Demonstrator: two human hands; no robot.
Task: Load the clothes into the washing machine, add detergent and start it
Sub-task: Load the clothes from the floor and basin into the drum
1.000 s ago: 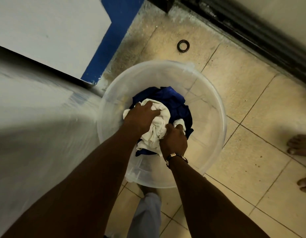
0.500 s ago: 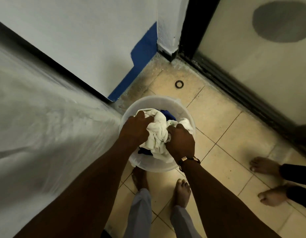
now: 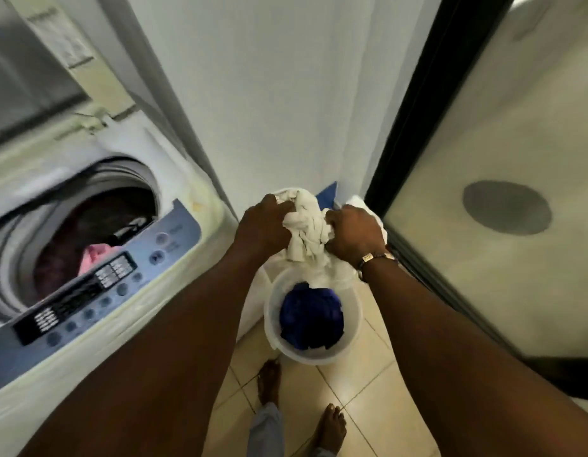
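Observation:
My left hand (image 3: 263, 225) and my right hand (image 3: 353, 234) both grip a bunched white cloth (image 3: 307, 227), held up in the air above a translucent white bucket (image 3: 273, 321) on the floor. A dark blue garment (image 3: 310, 316) lies inside the bucket. To the left stands a top-loading washing machine (image 3: 174, 285) with its lid raised. Its drum (image 3: 98, 225) is open and holds dark and pink clothes (image 3: 93, 255). The control panel (image 3: 88, 291) with buttons runs along the machine's front edge.
A white wall (image 3: 269, 94) rises straight ahead. A dark-framed frosted glass door (image 3: 503, 192) fills the right side. My bare feet (image 3: 269, 380) stand on beige floor tiles (image 3: 362, 384) just below the bucket. The gap between machine and door is narrow.
Both hands have lifted the white cloth up out of the bucket, leaving the blue garment behind. The view has tilted upward, bringing the washing machine's open drum into sight.

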